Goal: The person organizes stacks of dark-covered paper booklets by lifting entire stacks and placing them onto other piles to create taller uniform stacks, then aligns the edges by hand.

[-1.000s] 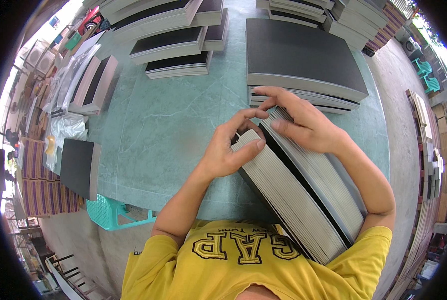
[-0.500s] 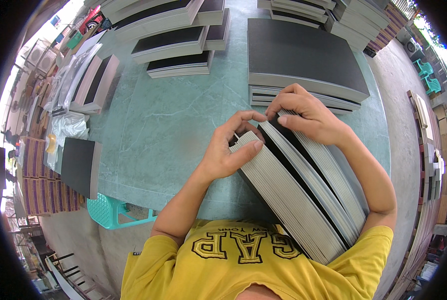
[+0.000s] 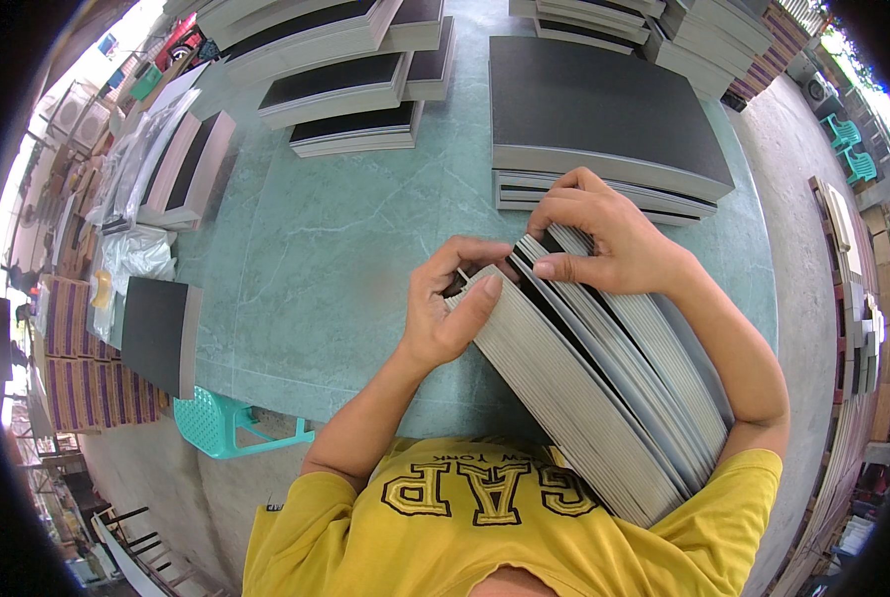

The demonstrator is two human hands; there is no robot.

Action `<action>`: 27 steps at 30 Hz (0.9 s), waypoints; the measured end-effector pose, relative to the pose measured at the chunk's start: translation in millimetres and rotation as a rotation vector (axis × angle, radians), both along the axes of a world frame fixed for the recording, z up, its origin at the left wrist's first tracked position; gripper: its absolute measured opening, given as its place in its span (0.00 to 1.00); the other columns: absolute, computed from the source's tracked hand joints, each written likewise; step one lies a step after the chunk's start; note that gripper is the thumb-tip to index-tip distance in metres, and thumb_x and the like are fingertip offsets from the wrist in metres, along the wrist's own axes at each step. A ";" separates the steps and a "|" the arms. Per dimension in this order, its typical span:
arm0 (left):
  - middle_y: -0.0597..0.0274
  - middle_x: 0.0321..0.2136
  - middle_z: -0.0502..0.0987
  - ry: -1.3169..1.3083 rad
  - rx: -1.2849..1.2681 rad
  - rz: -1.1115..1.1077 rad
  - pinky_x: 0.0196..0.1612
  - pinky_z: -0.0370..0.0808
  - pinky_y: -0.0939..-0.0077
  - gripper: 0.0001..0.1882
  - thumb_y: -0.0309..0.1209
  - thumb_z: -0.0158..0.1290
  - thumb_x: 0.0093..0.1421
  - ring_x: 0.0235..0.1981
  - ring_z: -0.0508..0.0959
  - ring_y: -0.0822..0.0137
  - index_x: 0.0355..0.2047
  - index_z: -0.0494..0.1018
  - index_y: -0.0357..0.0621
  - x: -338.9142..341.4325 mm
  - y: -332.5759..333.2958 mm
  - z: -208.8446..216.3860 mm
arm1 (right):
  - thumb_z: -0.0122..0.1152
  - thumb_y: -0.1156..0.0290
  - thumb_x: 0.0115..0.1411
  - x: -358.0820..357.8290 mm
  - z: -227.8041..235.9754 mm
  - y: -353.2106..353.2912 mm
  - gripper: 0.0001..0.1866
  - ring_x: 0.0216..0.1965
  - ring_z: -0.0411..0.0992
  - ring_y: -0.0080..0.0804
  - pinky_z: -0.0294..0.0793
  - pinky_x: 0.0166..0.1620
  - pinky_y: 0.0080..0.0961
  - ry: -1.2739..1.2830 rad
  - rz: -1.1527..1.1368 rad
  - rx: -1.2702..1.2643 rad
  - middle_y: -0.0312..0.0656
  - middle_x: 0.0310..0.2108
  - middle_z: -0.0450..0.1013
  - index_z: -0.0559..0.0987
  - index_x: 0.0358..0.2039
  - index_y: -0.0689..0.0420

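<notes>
A thick stack of thin boards (image 3: 574, 398) with pale grey edges and dark faces leans against my shirt, between my forearms, its far end slanting up to the left. Its far end is fanned, with dark gaps between the bundles. My left hand (image 3: 448, 308) is closed around the corner of the left bundle, thumb on the edges and fingers behind, partly hidden. With the thumb pressed on the board edges and the fingers curled over the far end, my right hand (image 3: 604, 234) grips the middle bundle.
A large dark-topped board stack (image 3: 604, 109) lies beyond my right hand on the green marbled table (image 3: 316, 259). More stacks (image 3: 355, 129) stand at the far left. A dark block (image 3: 156, 333) sits at the left edge, above a turquoise plastic stool (image 3: 221, 423).
My right thumb has slid left and toward me over the board edges, onto the middle bundle. My left hand has shifted slightly left and nearer, with its bundle.
</notes>
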State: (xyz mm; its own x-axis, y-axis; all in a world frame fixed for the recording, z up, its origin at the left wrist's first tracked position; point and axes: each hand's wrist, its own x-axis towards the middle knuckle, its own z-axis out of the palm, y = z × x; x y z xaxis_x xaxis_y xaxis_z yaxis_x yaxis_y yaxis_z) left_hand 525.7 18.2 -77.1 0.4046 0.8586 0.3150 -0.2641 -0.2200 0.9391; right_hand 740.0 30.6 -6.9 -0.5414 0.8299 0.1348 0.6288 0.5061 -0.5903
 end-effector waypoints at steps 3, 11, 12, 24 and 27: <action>0.61 0.32 0.73 0.002 0.086 0.068 0.39 0.68 0.80 0.14 0.30 0.51 0.54 0.34 0.72 0.74 0.40 0.69 0.35 -0.9 3.9 -8.2 | 0.64 0.54 0.49 0.1 0.4 0.6 0.21 0.46 0.61 0.39 0.63 0.48 0.34 0.008 0.007 -0.001 0.39 0.35 0.71 0.76 0.34 0.57; 0.56 0.35 0.71 0.039 -0.005 -0.076 0.41 0.68 0.77 0.17 0.32 0.51 0.51 0.36 0.72 0.71 0.39 0.66 0.36 -5.2 5.2 5.1 | 0.64 0.61 0.49 1.4 0.7 0.9 0.16 0.45 0.61 0.38 0.62 0.49 0.33 0.028 0.018 -0.033 0.39 0.35 0.71 0.75 0.34 0.57; 0.54 0.36 0.71 0.063 -0.005 -0.073 0.42 0.68 0.75 0.18 0.34 0.51 0.51 0.36 0.72 0.69 0.40 0.65 0.36 -6.4 5.7 2.7 | 0.63 0.62 0.48 0.8 0.9 0.8 0.16 0.45 0.61 0.38 0.62 0.49 0.32 0.028 0.019 -0.038 0.39 0.35 0.71 0.75 0.34 0.57; 0.59 0.35 0.70 0.333 0.197 -0.002 0.44 0.65 0.77 0.28 0.42 0.54 0.48 0.37 0.71 0.70 0.46 0.68 0.36 5.5 15.6 10.5 | 0.52 0.66 0.56 24.8 -9.9 9.5 0.20 0.51 0.59 0.42 0.57 0.55 0.34 0.065 -0.010 0.110 0.45 0.48 0.64 0.67 0.49 0.57; 0.60 0.34 0.71 0.262 0.109 -0.049 0.43 0.65 0.78 0.28 0.45 0.54 0.48 0.36 0.71 0.71 0.45 0.69 0.38 10.0 22.4 -0.9 | 0.54 0.65 0.56 47.5 -3.2 5.9 0.25 0.56 0.56 0.45 0.55 0.58 0.35 -0.258 -0.166 0.360 0.48 0.54 0.58 0.63 0.53 0.57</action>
